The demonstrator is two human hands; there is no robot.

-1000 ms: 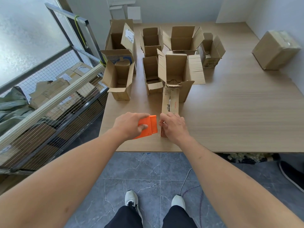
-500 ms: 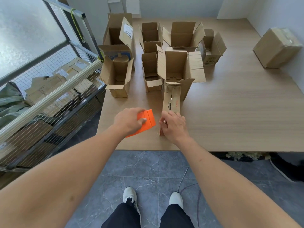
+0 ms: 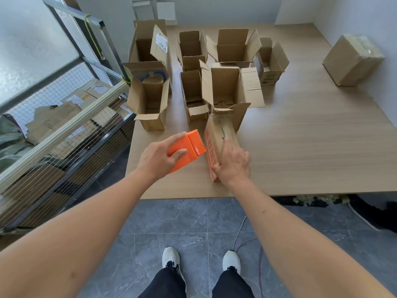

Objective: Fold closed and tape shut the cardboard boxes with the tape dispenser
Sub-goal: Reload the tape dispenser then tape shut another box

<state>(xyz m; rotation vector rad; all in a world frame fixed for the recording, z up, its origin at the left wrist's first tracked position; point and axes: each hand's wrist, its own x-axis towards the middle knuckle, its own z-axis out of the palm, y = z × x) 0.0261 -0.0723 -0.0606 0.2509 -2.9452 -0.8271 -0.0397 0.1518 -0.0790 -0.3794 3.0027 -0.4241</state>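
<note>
Head view: a left hand [image 3: 158, 159] grips an orange tape dispenser [image 3: 186, 149] beside a narrow cardboard box [image 3: 219, 137].
Right hand [image 3: 233, 163] fingers curl around the box, near the counter [image 3: 311, 147] edge; pressing firmly should keep tape straight.

A wire-mesh cart [image 3: 64, 134] holding flattened cardboard [image 3: 53, 117] stands left of the wooden table [image 3: 311, 147]. White sneakers [image 3: 170, 258] rest on grey floor tiles [image 3: 182, 222].

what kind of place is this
Likely a small packing or shipping room: open cardboard boxes crowd a wooden table, a wire cage holds flattened cardboard, and the left hand grips a tape dispenser.
</note>
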